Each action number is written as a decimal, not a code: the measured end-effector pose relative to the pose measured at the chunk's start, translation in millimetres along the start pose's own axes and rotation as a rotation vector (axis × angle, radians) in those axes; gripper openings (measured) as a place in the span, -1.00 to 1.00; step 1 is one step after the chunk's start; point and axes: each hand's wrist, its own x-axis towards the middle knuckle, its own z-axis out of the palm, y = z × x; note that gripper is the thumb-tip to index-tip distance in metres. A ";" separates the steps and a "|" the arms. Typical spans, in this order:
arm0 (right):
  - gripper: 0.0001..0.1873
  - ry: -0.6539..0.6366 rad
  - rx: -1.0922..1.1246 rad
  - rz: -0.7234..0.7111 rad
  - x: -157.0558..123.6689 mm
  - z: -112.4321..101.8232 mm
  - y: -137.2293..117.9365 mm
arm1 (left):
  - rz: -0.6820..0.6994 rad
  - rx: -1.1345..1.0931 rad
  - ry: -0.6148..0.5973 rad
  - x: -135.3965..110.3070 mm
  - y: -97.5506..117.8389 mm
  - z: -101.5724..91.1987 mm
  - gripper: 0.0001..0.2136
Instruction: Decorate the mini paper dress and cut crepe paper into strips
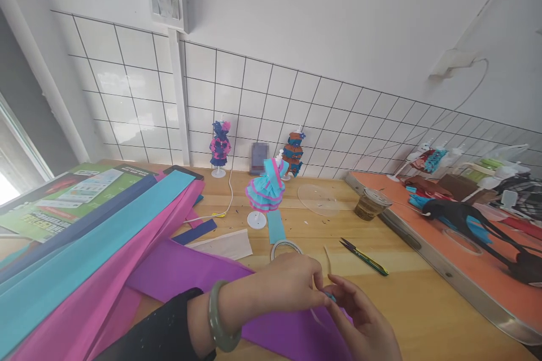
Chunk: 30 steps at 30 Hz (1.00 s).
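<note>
My left hand (292, 281), with a pale green bangle on its wrist, reaches in from the left over purple crepe paper. Its fingertips are closed on a small piece of blue paper (330, 296). My right hand (366, 324) pinches the same piece from the right, between thumb and fingers. Most of the piece is hidden by the fingers. A thin pale strip (328, 259) sticks up just behind the hands. Partly covered by my left hand lies a tape roll (287, 245). The purple crepe paper (190, 268) stretches beneath both hands.
A miniature turquoise dress (266, 190) with pink trim stands on a white stand behind the hands. Thread snips (364, 256) lie to the right. Folded turquoise paper (105, 245) and pink paper fill the left. A brown jar (371, 204) stands near the orange board (466, 276).
</note>
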 end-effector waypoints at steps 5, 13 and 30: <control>-0.66 0.045 -0.106 -0.149 1.9 -0.5 -11.4 | 0.059 0.071 0.037 0.1 -1.3 -0.3 -0.83; -0.87 0.092 -0.214 -0.373 5.2 -2.0 -26.0 | 0.071 0.078 0.052 3.8 -5.1 -0.4 -0.82; -0.77 -0.021 -0.150 -0.235 33.1 -5.5 -11.5 | 0.065 0.020 0.098 -5.8 -1.1 -30.7 -0.81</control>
